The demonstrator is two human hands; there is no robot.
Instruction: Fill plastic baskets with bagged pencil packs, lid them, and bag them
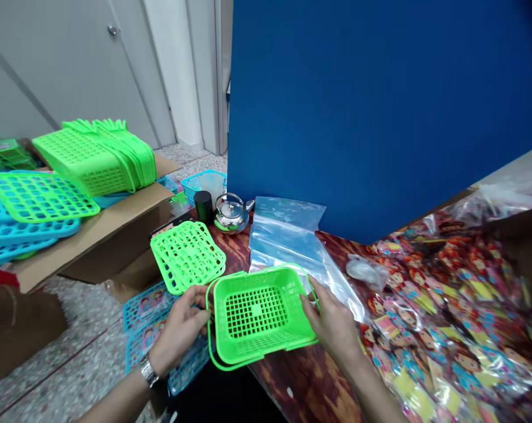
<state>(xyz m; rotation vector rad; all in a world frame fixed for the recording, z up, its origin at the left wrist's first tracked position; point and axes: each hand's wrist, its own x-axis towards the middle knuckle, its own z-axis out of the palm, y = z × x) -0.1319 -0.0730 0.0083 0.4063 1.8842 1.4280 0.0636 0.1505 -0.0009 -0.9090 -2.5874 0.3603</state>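
Note:
A bright green plastic basket (259,310) is tipped toward me above the table's front edge, showing its bare inside and grid bottom. My right hand (331,317) grips its right end, thumb over the rim and fingers partly hidden. At the left end, my left hand (184,323) is closed around the basket's side by the thin handle, with some fingertips hidden behind it. Just beyond the left hand lie green perforated lids (188,257), stacked at the table's left edge. A clear plastic bag (287,229) lies flat behind the basket.
Nested green baskets (98,155) and blue lids (27,229) rest on a cardboard box at left. A metal teapot (231,214) and black cup (203,207) stand at the back. Packaged doll-printed items (451,329) are heaped at right. A blue panel (358,111) rises behind the table.

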